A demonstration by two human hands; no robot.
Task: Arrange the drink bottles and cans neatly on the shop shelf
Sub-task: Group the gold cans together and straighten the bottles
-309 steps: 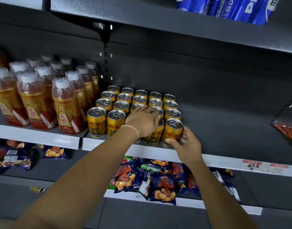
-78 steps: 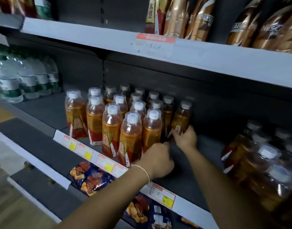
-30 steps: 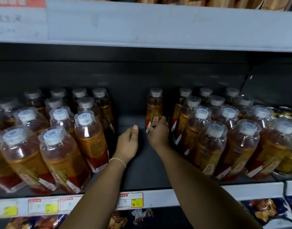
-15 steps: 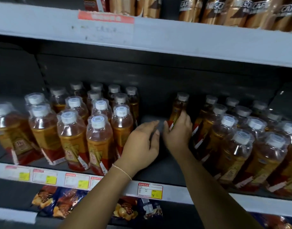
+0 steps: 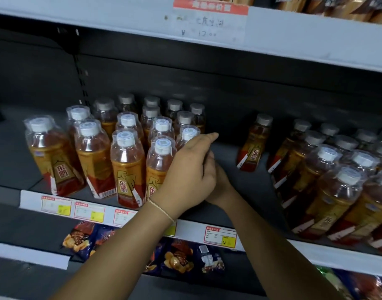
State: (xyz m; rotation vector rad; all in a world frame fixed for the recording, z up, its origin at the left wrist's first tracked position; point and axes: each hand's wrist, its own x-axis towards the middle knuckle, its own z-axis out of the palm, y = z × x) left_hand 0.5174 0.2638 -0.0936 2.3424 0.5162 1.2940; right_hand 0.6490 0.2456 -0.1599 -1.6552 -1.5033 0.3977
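While a lone bottle [image 5: 253, 146] stands on the shelf [image 5: 250, 191] between the left bottle group [image 5: 129, 152] and the right bottle group [image 5: 328, 180], the left hand [image 5: 189, 176] hovers with its grip loose and empty. The right hand [image 5: 222, 181] sits behind it, its grip hidden. Probably best to hold the bottle low and slide it upright.

A cluster of orange drink bottles [image 5: 125, 161] is stood on the dark shelf [image 5: 255, 187] just left of the left hand [image 5: 185, 172]. A lone bottle [image 5: 253, 146] is set to the right of the right hand [image 5: 220, 188], and a second cluster [image 5: 328, 182] farther right.
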